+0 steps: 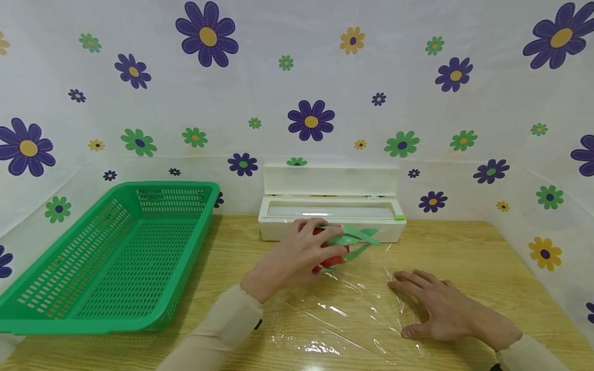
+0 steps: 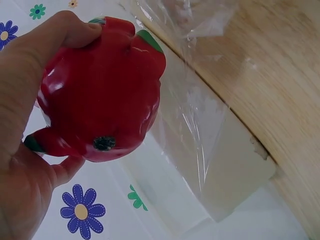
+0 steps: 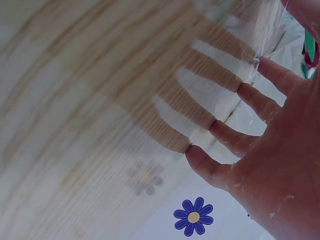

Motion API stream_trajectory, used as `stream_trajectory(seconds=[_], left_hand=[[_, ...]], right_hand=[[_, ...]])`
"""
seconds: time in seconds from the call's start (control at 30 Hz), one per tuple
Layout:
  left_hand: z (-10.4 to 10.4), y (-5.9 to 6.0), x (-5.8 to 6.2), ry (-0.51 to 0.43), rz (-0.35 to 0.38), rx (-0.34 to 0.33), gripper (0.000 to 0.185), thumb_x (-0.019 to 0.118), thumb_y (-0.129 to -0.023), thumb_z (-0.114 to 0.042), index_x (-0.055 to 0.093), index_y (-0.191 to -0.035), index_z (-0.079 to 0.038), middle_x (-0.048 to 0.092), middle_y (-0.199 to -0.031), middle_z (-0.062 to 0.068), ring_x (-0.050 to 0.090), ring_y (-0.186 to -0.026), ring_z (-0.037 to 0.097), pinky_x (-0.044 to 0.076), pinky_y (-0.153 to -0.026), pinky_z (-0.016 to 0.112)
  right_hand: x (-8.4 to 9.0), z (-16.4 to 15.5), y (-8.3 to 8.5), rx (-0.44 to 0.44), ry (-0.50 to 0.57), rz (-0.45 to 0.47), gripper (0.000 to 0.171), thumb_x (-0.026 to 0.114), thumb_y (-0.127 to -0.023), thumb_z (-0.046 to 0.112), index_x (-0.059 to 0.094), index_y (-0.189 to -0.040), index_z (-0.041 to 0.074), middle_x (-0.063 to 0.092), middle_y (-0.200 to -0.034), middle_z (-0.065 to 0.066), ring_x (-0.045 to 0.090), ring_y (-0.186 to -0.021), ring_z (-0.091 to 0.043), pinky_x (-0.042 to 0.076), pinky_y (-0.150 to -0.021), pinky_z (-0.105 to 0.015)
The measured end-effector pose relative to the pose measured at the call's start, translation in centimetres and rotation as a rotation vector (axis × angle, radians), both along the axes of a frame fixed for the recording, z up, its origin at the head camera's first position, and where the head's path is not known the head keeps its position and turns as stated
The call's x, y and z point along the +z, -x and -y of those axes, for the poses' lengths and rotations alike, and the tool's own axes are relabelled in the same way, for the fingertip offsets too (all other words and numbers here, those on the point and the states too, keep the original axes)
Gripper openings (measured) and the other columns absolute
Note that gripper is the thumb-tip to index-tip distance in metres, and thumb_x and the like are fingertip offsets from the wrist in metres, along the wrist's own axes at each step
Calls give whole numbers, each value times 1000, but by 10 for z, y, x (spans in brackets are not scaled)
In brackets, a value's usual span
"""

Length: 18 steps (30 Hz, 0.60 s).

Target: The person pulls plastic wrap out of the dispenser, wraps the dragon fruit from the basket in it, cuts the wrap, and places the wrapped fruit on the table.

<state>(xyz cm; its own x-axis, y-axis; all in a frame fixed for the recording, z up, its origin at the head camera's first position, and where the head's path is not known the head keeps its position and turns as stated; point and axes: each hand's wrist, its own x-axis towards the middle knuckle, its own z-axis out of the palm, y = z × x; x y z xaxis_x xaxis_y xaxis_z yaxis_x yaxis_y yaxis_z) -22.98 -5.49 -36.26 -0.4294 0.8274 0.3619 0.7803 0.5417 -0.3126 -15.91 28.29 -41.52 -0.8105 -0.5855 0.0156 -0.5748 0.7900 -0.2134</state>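
Basket (image 1: 111, 257) sits left; dispenser box (image 1: 331, 216) stands just behind gripped tomato (image 1: 331, 247).

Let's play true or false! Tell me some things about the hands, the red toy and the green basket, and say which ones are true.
1. The left hand holds the red toy tomato. True.
2. The right hand is holding the green basket. False: it lies flat on the plastic wrap.
3. The basket has toys in it. False: nothing shows inside.
4. The white wrap box has its lid open. True.
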Motion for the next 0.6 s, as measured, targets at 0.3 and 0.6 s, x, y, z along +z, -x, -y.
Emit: stream_trajectory(seconds=[0.3,0.6], left_hand=[[-5,-1,-9,64,10,40,60,86,-80,-31,61,-133,-41,52,-145,-7,49,-133,27,53,-98,46],[-9,-6,-12,161,31,104,61,83,-84,-40,55,-138,-42,48,-152,-8,44,-139,25,50,-103,46]], right_hand=[[-1,-1,0,5,-3,-2,86,73,-79,70,52,-147,23,50,-154,-10,49,-135,-48,47,-82,-75],[-1,0,0,-6,-5,-1,86,73,-79,70,52,-147,23,50,-154,-10,48,-136,-48,46,-84,-76]])
